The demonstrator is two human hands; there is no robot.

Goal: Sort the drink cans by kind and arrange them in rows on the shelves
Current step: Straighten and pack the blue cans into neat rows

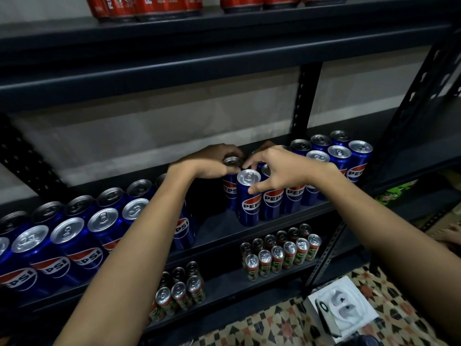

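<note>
Blue Pepsi cans stand in rows on the middle shelf (219, 228), one group at the left (67, 236) and one at the right (336, 156). A gap lies between the two groups. My left hand (212, 163) is closed over the top of a Pepsi can in the back row (230, 189). My right hand (279, 171) pinches the rim of the front Pepsi can (249, 198) with thumb and fingers. Both cans stand upright on the shelf.
Red cans (149, 6) line the top shelf. Small green and red cans (279, 253) stand in two clusters on the lower shelf. A white box with a fan-like item (341, 308) lies on the patterned floor at the lower right. Dark shelf posts (306, 96) rise behind and to the right.
</note>
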